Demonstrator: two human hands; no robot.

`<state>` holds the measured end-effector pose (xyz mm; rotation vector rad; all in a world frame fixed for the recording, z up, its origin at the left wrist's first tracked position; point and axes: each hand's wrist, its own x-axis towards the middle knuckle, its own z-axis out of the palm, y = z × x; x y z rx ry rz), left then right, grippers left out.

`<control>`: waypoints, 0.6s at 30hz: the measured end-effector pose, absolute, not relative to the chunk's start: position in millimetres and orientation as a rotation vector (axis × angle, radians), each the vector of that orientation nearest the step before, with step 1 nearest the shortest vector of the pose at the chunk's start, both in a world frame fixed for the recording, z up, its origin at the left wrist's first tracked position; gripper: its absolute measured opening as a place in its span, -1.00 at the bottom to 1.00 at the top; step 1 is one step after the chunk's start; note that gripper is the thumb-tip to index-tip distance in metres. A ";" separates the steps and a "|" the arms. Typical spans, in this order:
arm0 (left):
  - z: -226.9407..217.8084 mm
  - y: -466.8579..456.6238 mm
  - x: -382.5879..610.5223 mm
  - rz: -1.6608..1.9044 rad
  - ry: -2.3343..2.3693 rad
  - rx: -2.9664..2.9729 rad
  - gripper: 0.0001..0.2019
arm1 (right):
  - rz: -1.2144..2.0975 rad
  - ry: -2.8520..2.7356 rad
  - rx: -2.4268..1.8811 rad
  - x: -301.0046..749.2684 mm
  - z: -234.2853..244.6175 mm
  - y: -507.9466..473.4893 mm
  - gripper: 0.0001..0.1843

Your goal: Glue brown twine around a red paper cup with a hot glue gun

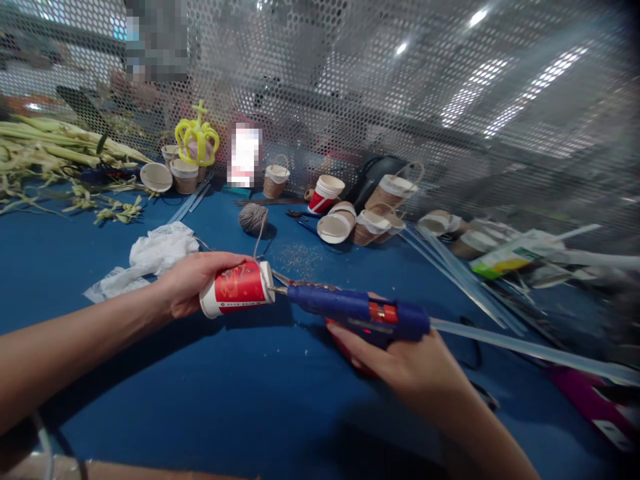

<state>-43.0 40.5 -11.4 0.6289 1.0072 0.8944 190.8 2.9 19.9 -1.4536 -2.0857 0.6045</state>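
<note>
My left hand [193,280] is wrapped round a red and white paper cup [236,288], held on its side with the rim pointing right. My right hand [400,363] grips a blue glue gun [357,308] with a red trigger; a clear glue stick [525,347] sticks out of its back to the right. The gun's metal nozzle touches the cup's rim. A grey string runs from the cup up to a ball of twine [253,217] lying on the blue table [225,393].
Several twine-wrapped cups [373,220] and a red cup [325,194] lie at the back by a perforated metal screen [400,100]. A yellow crown [197,140], green leaves [55,150], white plastic [155,253], loose glue sticks [450,267] and scissors [300,215] are around. A person sits behind the screen.
</note>
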 end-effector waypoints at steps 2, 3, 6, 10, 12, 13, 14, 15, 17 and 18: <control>-11.2 39.7 -42.2 0.894 1.012 0.645 -0.83 | 0.633 -2.074 -1.508 190.6 19.7 2.7 -0.82; -11.0 39.4 -41.8 0.893 1.014 0.651 -0.83 | 0.646 -2.074 -1.522 190.5 19.8 2.4 -0.81; -10.7 39.8 -41.6 0.890 1.013 0.651 -0.83 | 0.684 -2.089 -1.528 190.9 20.6 1.5 -0.79; -11.9 41.8 -43.7 0.886 0.989 0.615 -0.81 | 0.652 -2.080 -1.535 191.7 20.8 2.1 -0.84; -12.7 42.3 -44.8 0.886 0.980 0.608 -0.81 | 0.611 -2.083 -1.521 192.1 19.9 3.0 -0.85; -13.0 42.3 -45.1 0.888 0.980 0.612 -0.81 | 0.608 -2.087 -1.513 192.3 19.4 3.1 -0.84; -13.3 42.0 -45.1 0.892 0.981 0.618 -0.81 | 0.618 -2.087 -1.511 192.5 18.8 2.9 -0.83; -13.4 41.6 -45.0 0.896 0.986 0.627 -0.82 | 0.636 -2.082 -1.515 192.5 18.2 2.3 -0.82; -13.5 40.3 -44.2 0.901 1.003 0.642 -0.83 | 0.681 -2.054 -1.538 192.5 17.3 0.6 -0.82; -13.5 39.7 -43.6 0.902 1.010 0.648 -0.83 | 0.699 -2.036 -1.547 192.3 17.0 -0.2 -0.82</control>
